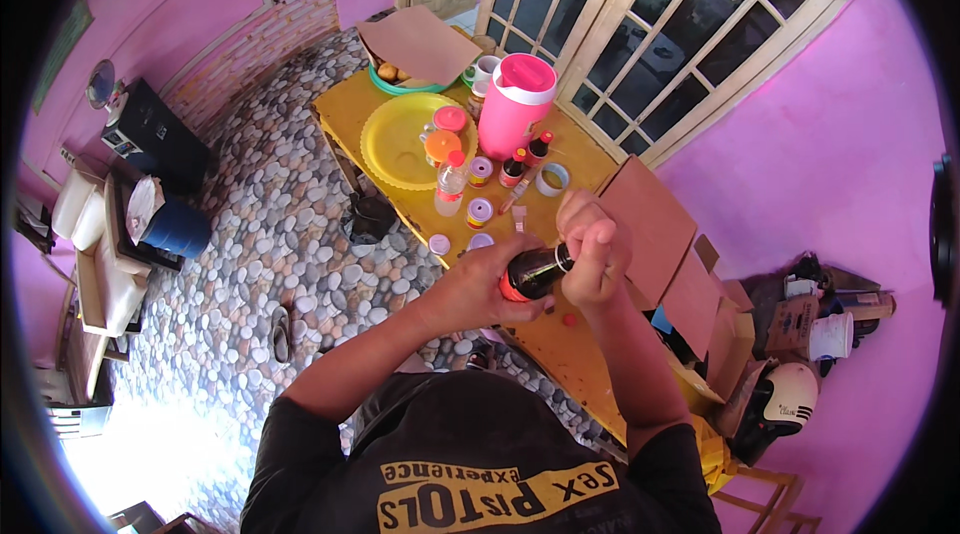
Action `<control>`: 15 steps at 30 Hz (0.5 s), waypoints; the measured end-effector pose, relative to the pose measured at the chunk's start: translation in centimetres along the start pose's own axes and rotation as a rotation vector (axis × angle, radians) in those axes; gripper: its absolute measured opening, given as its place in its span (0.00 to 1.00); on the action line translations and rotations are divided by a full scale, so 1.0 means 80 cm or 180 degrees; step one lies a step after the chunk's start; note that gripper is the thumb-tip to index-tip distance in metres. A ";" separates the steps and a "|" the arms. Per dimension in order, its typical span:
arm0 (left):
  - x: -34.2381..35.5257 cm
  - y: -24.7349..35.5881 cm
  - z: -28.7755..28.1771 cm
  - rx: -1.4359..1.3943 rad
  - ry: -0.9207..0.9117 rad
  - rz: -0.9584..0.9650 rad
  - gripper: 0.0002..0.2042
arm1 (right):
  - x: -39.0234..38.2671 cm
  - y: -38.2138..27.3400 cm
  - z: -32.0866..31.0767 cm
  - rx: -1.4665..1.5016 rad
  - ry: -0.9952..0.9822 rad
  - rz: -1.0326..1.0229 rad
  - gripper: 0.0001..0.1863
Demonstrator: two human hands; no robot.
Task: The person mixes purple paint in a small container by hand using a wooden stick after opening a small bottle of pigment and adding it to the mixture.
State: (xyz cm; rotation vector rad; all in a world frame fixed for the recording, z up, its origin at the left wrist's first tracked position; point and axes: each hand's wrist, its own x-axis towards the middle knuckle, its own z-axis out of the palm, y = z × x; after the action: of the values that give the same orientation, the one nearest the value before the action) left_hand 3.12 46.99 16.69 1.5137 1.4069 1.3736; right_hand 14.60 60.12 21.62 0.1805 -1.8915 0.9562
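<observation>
A dark glass bottle [537, 272] with a red label lies tilted between my hands above the table's near edge. My left hand [478, 284] is wrapped round its body from the left. My right hand [592, 249] is closed at the neck end, fingers curled and thumb raised; the bottle's mouth is hidden behind it. Just below that hand, a small red cap-like thing [570, 319] rests on the yellow table [350, 124]. Beyond my hands are two similar dark bottles [513, 168], several small tins [480, 213], a roll of tape [552, 179] and a clear red-capped bottle [450, 184].
A pink jug [515, 109] stands behind a yellow tray [385, 144] bearing orange and pink lidded containers. Open cardboard boxes [690, 299] flank my right arm. At the far end, cardboard [420, 42] covers a green basin. A helmet [785, 396] sits right of the table.
</observation>
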 end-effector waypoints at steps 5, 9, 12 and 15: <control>0.001 0.012 -0.002 0.0192 -0.0046 0.0052 0.31 | -0.008 -0.009 -0.018 -0.0036 0.0116 0.0162 0.22; -0.001 0.014 0.000 0.0221 0.0020 0.0097 0.30 | 0.007 -0.036 -0.041 0.0064 0.0137 0.0943 0.22; 0.002 0.014 0.008 0.0322 0.0218 0.0220 0.30 | 0.004 -0.042 -0.038 -0.0683 0.0105 0.1031 0.21; 0.001 0.015 0.018 0.0433 0.0351 0.0310 0.30 | 0.006 -0.048 -0.026 -0.1069 0.0216 0.1080 0.21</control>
State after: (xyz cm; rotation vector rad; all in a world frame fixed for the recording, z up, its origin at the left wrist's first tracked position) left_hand 4.78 47.09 17.53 1.6340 1.5393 1.4655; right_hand 17.71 59.09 24.52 -0.3782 -2.0237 0.8340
